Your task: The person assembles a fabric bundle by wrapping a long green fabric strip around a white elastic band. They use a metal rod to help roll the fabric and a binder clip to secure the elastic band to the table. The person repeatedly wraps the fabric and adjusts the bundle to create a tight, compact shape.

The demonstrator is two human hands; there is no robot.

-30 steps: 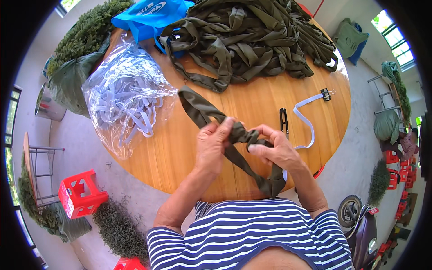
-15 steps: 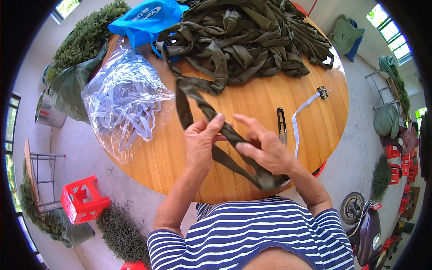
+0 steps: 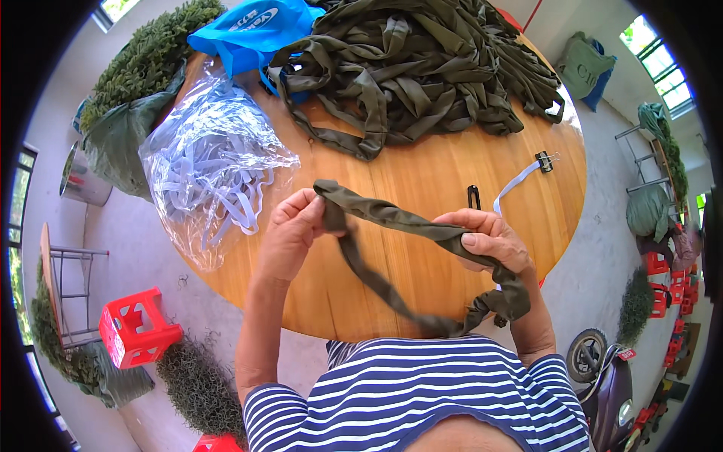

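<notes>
A long olive-green fabric strip is stretched between my two hands above the near part of the table. My left hand pinches its upper left end, where the cloth folds over. On the right, my right hand grips the strip, which bunches up just below that hand. The rest of it hangs in a loop toward my shirt. Beyond my right hand lies a white elastic band with a black binder clip at its far end. Small black-handled snips are partly hidden behind my right hand.
On the round wooden table lies a large heap of olive-green strips at the back. A clear plastic bag of white elastic and a blue bag are at the left. A red stool stands on the floor, left.
My hands have moved apart, left hand to the left and right hand to the right, pulling the strip out between them. Its far end has come nearer, away from the heap.
</notes>
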